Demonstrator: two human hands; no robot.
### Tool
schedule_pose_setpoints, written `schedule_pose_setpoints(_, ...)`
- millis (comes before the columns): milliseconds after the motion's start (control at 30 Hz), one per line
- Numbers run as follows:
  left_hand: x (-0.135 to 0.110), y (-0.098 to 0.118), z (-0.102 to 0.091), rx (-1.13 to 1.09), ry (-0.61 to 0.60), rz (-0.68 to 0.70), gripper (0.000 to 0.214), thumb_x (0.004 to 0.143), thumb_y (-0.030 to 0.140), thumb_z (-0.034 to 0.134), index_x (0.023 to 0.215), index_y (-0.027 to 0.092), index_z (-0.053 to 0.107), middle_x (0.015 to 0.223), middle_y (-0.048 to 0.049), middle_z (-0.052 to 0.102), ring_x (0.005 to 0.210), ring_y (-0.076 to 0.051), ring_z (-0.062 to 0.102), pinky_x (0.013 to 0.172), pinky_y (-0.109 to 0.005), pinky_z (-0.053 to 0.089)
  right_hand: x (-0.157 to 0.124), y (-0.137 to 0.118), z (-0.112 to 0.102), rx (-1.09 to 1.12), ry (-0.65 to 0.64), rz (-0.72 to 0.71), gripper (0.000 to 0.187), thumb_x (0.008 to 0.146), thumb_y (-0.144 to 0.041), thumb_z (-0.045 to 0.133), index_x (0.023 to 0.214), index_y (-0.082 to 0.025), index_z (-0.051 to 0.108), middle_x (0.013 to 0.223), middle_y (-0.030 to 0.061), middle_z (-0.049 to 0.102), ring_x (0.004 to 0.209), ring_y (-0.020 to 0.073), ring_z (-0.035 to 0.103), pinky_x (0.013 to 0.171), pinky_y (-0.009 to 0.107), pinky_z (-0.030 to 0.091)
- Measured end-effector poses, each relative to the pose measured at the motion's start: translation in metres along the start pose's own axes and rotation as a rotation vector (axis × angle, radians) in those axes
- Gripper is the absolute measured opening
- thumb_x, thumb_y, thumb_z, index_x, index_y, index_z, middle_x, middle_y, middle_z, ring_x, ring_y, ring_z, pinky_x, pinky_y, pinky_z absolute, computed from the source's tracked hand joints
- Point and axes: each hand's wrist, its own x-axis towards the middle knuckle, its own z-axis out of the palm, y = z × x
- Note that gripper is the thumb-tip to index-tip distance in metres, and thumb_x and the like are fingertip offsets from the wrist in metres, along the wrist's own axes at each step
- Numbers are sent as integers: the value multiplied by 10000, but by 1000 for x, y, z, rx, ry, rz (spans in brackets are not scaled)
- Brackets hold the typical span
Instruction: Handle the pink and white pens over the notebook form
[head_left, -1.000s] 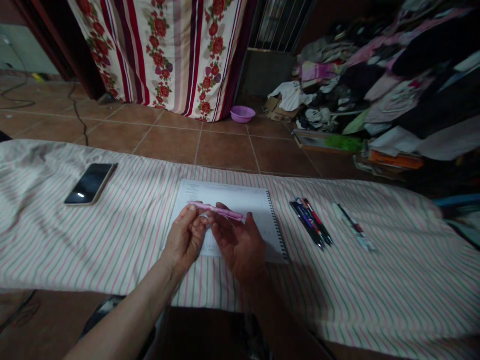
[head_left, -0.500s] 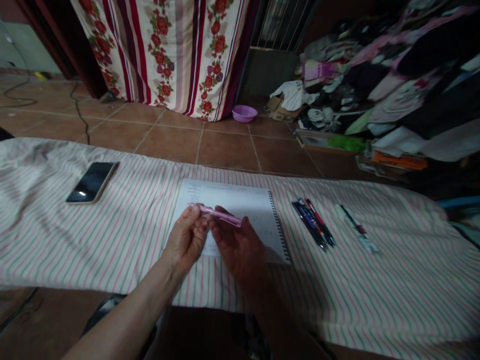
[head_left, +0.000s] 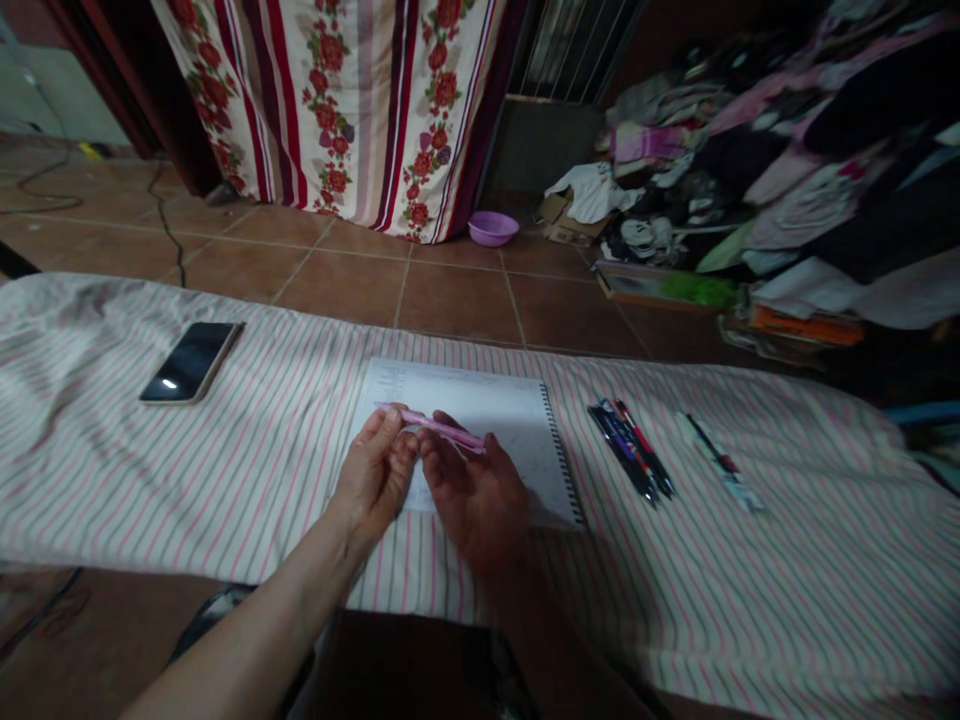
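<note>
A pink pen (head_left: 442,430) is held level between both hands, just above a white spiral notebook (head_left: 510,420) on a striped cloth. My left hand (head_left: 373,475) pinches the pen's left end with fingers closed. My right hand (head_left: 472,490) grips the pen's middle and right part from below, fingers curled. The notebook's spiral edge faces right and its page shows faint writing.
A dark phone (head_left: 191,361) lies on the striped cloth (head_left: 150,470) at the left. Several pens (head_left: 630,448) lie right of the notebook, with another pen (head_left: 720,462) further right. Beyond are a tiled floor, a floral curtain (head_left: 360,110), a purple bowl (head_left: 493,228) and piled clothes (head_left: 750,170).
Both hands keep the pink pen over the notebook with only slight shifts of the fingers. The view has drifted a little.
</note>
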Motion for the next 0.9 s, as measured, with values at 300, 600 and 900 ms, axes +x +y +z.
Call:
schedule_pose_setpoints(300,1,1,0,3,-6,-5,52,794,97,595,782,126,553,692,-41,647,539,-83,598,547,-166,525,-1,-1,0,-29,18,10,367,825,-366,514,1044,-100,643,982,99,711,905,148,662,824,232,517)
schedule_pose_setpoints(600,2,1,-2,198,65,90,189,671,176,739,745,121,574,625,0,623,506,-70,576,467,-138,455,1,-2,2,21,84,-8,456,820,-496,524,1004,-102,659,913,124,719,850,162,666,765,255,538)
schedule_pose_setpoints(900,-5,-9,5,660,95,380,197,669,280,724,749,157,592,490,58,553,414,-66,489,395,-156,360,16,2,-4,90,104,-75,182,749,-238,700,903,-143,680,710,11,687,598,43,594,564,94,497)
